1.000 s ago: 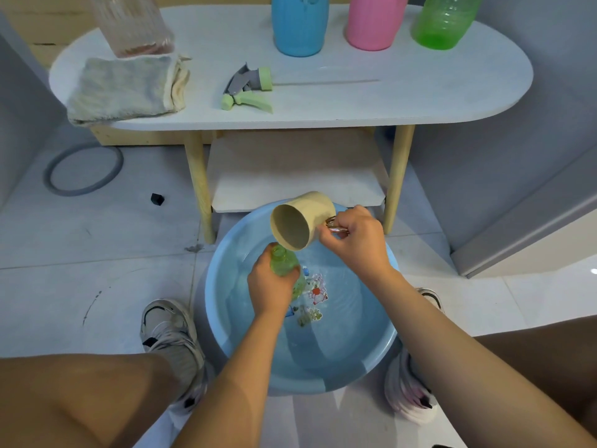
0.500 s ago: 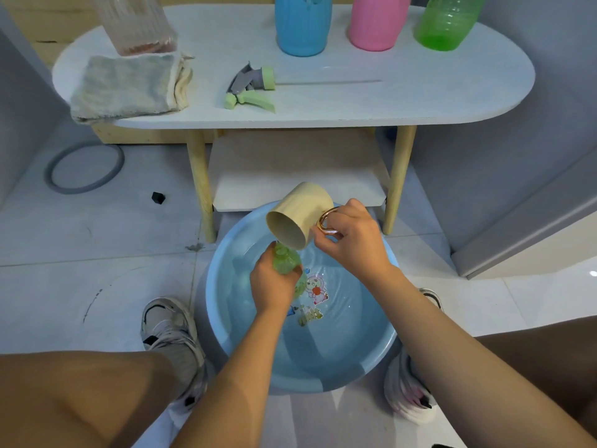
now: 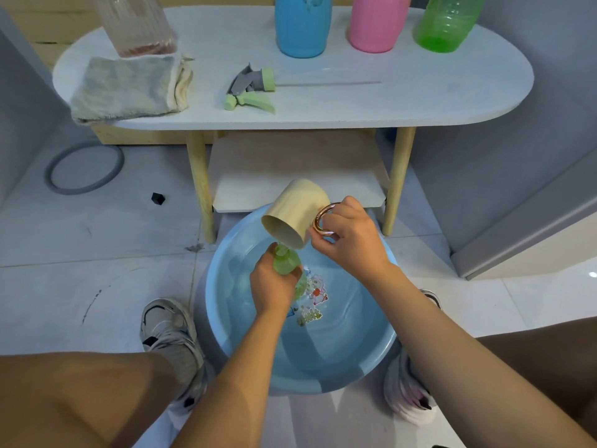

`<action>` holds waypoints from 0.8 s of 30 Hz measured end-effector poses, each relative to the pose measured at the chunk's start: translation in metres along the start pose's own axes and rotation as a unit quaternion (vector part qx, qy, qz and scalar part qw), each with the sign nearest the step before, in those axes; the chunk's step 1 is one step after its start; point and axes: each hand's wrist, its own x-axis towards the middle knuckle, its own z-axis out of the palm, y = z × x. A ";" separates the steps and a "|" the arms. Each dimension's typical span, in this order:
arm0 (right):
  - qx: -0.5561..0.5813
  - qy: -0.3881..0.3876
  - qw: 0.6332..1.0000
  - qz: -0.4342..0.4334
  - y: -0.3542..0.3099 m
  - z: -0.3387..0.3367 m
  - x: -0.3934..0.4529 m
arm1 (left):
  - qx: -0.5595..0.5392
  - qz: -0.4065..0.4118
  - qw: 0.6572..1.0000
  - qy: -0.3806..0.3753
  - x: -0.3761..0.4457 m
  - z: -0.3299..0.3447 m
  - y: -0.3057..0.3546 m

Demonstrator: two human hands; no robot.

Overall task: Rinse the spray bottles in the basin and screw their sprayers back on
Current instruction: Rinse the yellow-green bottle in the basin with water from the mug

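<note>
My left hand grips a small green spray bottle with no sprayer, held upright over the blue basin of water. My right hand holds a beige cup by its copper ring handle, tipped mouth-down right above the bottle's open neck. A green and grey sprayer with its long tube lies on the white table. Blue, pink and green bottles stand at the table's back edge.
A folded cloth lies on the table's left end below a clear ribbed container. A lower shelf sits behind the basin. My shoes flank the basin. A grey ring and a small black piece lie on the floor.
The cup has risen slightly and tipped further mouth-down over the bottle's neck. My left hand keeps the green bottle in about the same place.
</note>
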 end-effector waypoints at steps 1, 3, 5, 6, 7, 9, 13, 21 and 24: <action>-0.002 -0.003 1.000 -0.004 0.000 0.000 0.000 | 0.000 0.000 1.000 -0.001 0.000 0.000 0.000; -0.004 -0.006 1.000 -0.012 -0.001 0.000 0.001 | -0.002 0.002 1.000 -0.001 0.000 0.000 0.001; -0.004 -0.007 1.000 -0.020 -0.002 0.000 0.002 | -0.005 0.005 1.000 0.000 -0.001 -0.001 0.001; -0.004 -0.007 1.000 -0.023 -0.003 0.000 0.002 | -0.004 0.004 1.000 0.000 -0.001 -0.001 0.001; -0.006 -0.007 1.000 -0.027 -0.004 -0.001 0.003 | -0.002 0.004 1.000 0.000 -0.002 -0.002 0.002; -0.010 -0.008 0.999 -0.033 -0.005 -0.001 0.004 | -0.006 0.003 1.000 -0.001 -0.002 -0.002 0.002; -0.022 -0.011 0.999 -0.037 -0.004 0.000 0.003 | -0.007 0.003 1.000 -0.004 -0.001 -0.002 0.001; -0.009 -0.005 0.999 -0.051 -0.006 0.000 0.003 | 0.002 -0.011 1.000 -0.004 0.000 -0.002 0.001; -0.014 -0.006 0.999 -0.052 -0.006 0.001 0.003 | 0.001 -0.014 1.000 -0.003 0.000 -0.002 0.001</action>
